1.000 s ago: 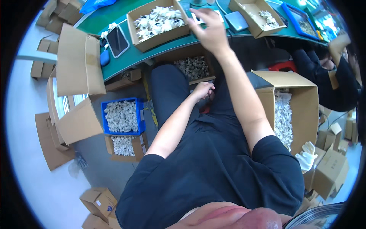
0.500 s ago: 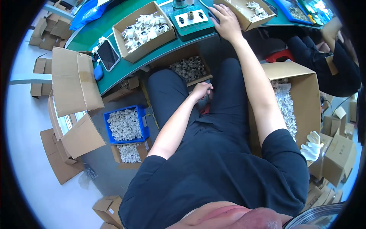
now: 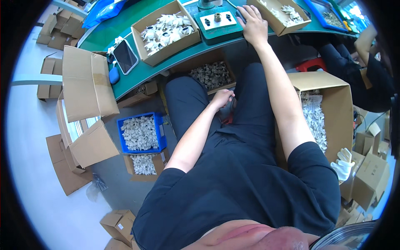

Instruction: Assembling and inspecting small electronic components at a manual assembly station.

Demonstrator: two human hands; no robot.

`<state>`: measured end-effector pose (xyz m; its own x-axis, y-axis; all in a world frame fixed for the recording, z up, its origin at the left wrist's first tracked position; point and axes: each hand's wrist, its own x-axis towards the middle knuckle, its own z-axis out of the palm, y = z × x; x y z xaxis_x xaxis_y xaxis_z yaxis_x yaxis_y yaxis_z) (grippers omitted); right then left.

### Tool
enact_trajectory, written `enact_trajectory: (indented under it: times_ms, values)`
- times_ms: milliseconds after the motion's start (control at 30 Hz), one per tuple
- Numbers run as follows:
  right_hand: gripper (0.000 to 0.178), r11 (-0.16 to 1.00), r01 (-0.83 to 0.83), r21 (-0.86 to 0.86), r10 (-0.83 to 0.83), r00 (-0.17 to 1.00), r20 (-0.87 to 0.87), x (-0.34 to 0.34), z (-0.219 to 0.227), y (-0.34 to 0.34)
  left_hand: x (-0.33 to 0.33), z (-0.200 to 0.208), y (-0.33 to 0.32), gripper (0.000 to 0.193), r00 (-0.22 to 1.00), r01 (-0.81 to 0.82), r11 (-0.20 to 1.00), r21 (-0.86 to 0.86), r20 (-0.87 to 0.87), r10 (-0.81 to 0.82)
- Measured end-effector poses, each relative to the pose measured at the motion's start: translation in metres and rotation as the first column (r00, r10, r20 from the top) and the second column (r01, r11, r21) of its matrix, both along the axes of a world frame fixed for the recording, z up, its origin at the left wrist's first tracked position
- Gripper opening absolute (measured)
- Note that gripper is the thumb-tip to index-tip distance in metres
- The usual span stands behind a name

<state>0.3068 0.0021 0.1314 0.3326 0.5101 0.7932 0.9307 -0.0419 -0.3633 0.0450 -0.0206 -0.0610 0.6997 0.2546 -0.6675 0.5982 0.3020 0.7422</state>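
Note:
My right hand (image 3: 255, 28) rests at the front edge of the green bench (image 3: 160, 64), open, its fingers stretched out beside a small cardboard box of white parts (image 3: 284, 26). Left of it stands a green fixture (image 3: 218, 34) with a pale metal plate (image 3: 216, 19) and a brass-coloured post (image 3: 217, 17) in the middle. My left hand (image 3: 223, 99) is low between my knees, fingers curled closed; whatever they may hold is hidden. A larger open cardboard box (image 3: 166, 56) full of white finned plastic parts (image 3: 166, 31) sits left of the fixture.
A phone (image 3: 125, 57) and a blue case (image 3: 114, 75) lie on the bench's left. A blue crate (image 3: 139, 132) of parts stands on the floor. At my right is a big carton (image 3: 336, 112) with a white glove (image 3: 343, 164). Another person's arm (image 3: 363, 43) shows far right.
The whole view has shifted slightly, so the bench things appear a little farther right. Both hands keep nearly the same places, the left still closed and the right still stretched out.

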Motion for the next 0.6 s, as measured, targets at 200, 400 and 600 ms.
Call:
enact_trajectory:
  times_ms: [200, 400, 600]
  values:
    - [0.038, 0.907, 0.29, -0.305, -0.27, 0.957, 0.105, -0.008, 0.014, -0.002, -0.006, -0.004, 0.0, 0.028, 1.0, -0.004, 1.0, 0.025, -0.012, 0.005]
    - [0.035, 0.997, -0.053, 0.054, 0.054, 0.998, -0.018, 0.006, -0.009, 0.005, -0.005, -0.009, -0.004, 0.026, 0.998, -0.06, 0.997, 0.052, 0.032, 0.059]
    - [0.041, 0.889, 0.368, -0.273, -0.304, 0.919, 0.25, 0.014, -0.016, 0.004, -0.001, -0.014, -0.006, 0.026, 0.997, -0.059, 0.998, 0.032, 0.046, 0.057]
